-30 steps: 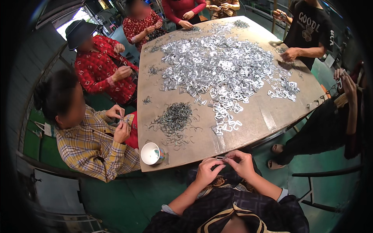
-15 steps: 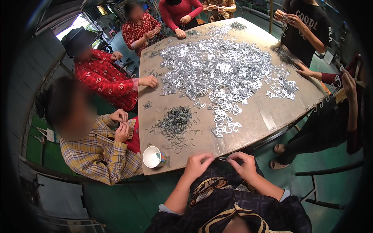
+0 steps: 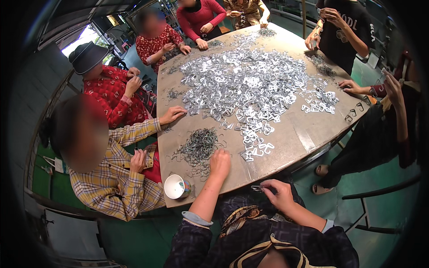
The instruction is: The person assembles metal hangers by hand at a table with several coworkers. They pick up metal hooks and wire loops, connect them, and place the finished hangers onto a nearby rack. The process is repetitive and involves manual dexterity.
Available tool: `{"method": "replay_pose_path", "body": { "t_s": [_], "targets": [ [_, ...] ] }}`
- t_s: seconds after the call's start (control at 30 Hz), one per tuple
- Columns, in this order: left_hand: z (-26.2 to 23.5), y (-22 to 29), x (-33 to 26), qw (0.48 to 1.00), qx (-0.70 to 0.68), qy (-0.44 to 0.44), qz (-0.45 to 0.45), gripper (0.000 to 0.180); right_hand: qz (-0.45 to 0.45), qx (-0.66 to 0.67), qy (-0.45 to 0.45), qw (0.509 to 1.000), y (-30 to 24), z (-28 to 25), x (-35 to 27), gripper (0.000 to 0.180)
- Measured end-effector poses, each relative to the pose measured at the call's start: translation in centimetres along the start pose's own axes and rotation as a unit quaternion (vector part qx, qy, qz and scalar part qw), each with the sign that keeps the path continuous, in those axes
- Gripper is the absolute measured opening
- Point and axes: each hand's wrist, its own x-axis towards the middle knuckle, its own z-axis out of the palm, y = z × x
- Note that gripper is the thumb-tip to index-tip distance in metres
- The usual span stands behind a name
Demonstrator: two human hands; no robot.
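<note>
My right hand (image 3: 279, 195) is closed in a pinch, over my lap just off the table's near edge. Between its thumb and fingers sits a small silvery metal hook (image 3: 256, 188). My left hand (image 3: 220, 163) rests at the right border of a pile of thin, dark, curved wire pieces (image 3: 199, 145). Its fingers curl down toward the table, and their tips are hidden behind the back of the hand, so whatever they pinch does not show. Just beyond lies the near tail of a big heap of flat, shiny metal hooks (image 3: 250, 85).
A white paper cup (image 3: 174, 186) stands on the near left corner of the brown table (image 3: 286, 154). At my left sits a co-worker in a yellow plaid shirt (image 3: 123, 178), one hand (image 3: 172, 115) reaching onto the table. Several other people work around it. A dark rail (image 3: 380, 192) stands at right.
My left hand has left my right hand and moved forward and left to the wire pile. My right hand stays near its place with the hook. The plaid-shirted co-worker has reached onto the table.
</note>
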Motion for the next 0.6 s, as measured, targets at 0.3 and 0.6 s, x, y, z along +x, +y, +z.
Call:
{"method": "replay_pose_path", "body": {
  "t_s": [0.3,0.6],
  "targets": [
    [-6.9,4.2,-3.4,0.868,-0.452,-0.091,-0.184,0.008,0.034,0.013,-0.008,0.999,0.5,0.0,-0.2,0.033],
    [-9.1,7.4,-7.1,0.805,-0.577,-0.123,-0.058,0.01,0.027,0.021,-0.008,0.999,0.3,0.6,-0.1,0.036]
  ]
}}
